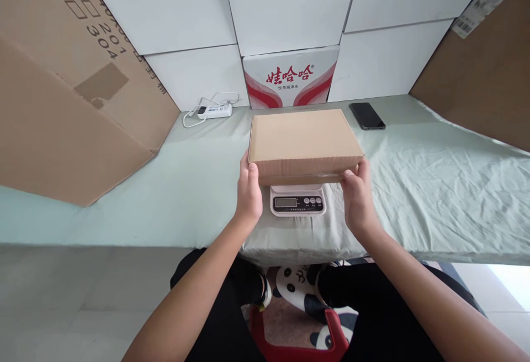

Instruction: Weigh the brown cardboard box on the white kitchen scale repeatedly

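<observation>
Cardboard box (304, 142) steadied flat over kitchen scale (297, 200), left hand (249, 192) and right hand (358, 199) each clamped on an end, display left uncovered.

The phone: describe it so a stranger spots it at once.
Start at the pale green cloth covering the table, then look to the far edge, right of the red-and-white carton. The phone lies flat there, the only thin black slab, apart from the brown box.

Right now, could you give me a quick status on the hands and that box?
Left hand, right hand grip cardboard box ends. Box over kitchen scale. Phone behind.
</observation>
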`<state>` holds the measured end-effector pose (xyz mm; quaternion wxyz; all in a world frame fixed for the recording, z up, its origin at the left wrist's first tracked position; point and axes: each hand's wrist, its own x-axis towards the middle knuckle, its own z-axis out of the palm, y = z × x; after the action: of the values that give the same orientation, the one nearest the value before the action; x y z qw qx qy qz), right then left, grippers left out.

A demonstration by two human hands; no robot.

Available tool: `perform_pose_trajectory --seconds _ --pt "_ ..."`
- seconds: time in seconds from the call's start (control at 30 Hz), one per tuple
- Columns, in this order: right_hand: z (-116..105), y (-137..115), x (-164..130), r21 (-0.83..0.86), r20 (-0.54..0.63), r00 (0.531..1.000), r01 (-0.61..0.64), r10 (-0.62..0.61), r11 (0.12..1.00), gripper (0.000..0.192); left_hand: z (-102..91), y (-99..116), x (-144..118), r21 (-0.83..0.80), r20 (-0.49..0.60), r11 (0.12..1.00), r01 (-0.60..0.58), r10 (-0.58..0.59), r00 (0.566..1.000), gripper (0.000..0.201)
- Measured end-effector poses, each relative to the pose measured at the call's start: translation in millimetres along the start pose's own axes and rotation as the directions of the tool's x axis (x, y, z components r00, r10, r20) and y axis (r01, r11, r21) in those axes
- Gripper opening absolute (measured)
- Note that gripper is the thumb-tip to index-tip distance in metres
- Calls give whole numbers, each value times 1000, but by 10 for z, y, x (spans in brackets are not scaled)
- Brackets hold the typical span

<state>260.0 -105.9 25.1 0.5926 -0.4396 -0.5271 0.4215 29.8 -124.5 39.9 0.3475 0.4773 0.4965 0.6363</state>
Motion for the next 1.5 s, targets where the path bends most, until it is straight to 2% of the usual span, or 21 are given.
perform_pose_trajectory --seconds 0.27,0.87,1.07,1.23,1.5 --pt "-41 58 42 -2 -34 999 -11 11 1000 43 1 -2 12 3 -4 1000 8 -8 1000 64" --pt "15 16 -5 -18 -14 1000 17 -17 1000 42 -7 -20 32 -18 9 1000 2 -2 1000 66" --pt "-76 74 53 -58 -64 997 39 -43 998 48 -98 -124 103 -22 -56 1000 3 -4 998 71" --pt "-133 73 102 5 -99 995 -14 15 1000 53 -132 -160 142 -23 -101 1000 5 -7 995 73" --pt "-131 16 173 68 -124 990 -59 67 996 53 -128 -161 159 -34 -106 999 13 -16 994 76"
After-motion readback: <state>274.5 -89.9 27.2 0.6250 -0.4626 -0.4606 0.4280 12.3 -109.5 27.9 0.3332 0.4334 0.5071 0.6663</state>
